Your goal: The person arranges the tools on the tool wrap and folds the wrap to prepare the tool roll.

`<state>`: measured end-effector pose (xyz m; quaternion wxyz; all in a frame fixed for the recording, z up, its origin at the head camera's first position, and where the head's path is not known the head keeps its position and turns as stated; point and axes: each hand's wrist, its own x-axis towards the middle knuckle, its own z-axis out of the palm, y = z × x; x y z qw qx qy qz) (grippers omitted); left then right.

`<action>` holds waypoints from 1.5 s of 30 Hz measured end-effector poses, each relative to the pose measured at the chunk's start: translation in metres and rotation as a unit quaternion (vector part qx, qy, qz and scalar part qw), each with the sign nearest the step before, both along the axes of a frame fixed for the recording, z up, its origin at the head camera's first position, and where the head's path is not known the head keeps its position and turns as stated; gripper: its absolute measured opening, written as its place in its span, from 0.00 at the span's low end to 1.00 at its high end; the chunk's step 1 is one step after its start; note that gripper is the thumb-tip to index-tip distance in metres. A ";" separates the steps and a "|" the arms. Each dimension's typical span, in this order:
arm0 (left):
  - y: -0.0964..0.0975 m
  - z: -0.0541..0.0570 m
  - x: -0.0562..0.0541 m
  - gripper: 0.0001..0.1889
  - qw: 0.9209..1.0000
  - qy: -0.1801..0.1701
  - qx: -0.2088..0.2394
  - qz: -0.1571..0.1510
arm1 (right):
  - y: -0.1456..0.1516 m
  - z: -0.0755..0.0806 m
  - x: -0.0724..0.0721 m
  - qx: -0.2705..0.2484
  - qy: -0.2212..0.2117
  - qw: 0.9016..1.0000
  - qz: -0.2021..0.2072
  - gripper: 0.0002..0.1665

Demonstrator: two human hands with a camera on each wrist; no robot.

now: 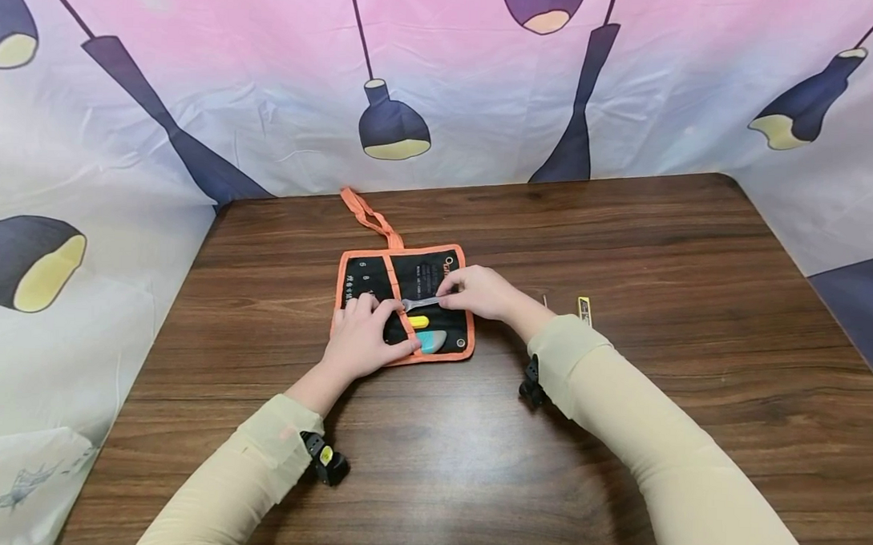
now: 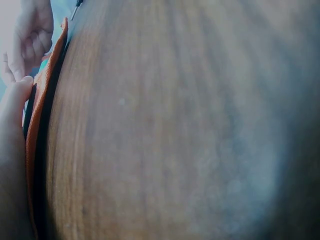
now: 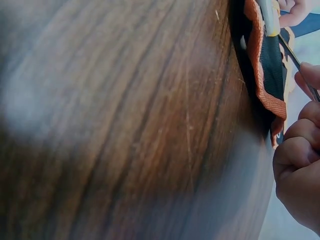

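Note:
A black tool pouch [image 1: 431, 276] with orange trim lies unfolded on the table. My right hand [image 1: 479, 292] pinches a silver wrench [image 1: 423, 302], whose far end sits at the pouch's orange pocket edge. Thumb and fingers of my left hand [image 1: 362, 334] grip that pocket edge, spread to either side of the pocket mouths. Below the wrench, a yellow handle [image 1: 419, 322] and a teal-and-grey handle [image 1: 432, 341] stick out of the pocket. In the right wrist view the wrench shows as a thin metal shaft [image 3: 295, 57] between finger and thumb.
An orange strap [image 1: 366, 214] trails from the pouch toward the table's back edge. Right of the pouch, partly behind the right forearm, lie a small yellow-and-black item [image 1: 584, 310] and a thin rod [image 1: 545, 300]. A lamp-patterned curtain [image 1: 470, 137] hangs behind the wooden table [image 1: 430, 465].

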<state>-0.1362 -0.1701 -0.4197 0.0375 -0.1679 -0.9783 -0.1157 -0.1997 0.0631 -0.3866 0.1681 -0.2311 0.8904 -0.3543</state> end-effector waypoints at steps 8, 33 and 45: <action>0.000 0.002 0.001 0.35 1.000 0.005 0.002 -0.005 | -0.003 -0.003 -0.001 -0.003 -0.004 1.000 0.004 0.10; -0.002 -0.003 -0.001 0.36 0.999 0.019 0.004 -0.033 | -0.005 -0.013 -0.004 -0.011 0.015 1.000 0.024 0.10; -0.004 -0.001 0.000 0.36 0.999 0.016 0.001 -0.038 | -0.013 -0.014 0.001 0.039 0.033 0.999 0.018 0.13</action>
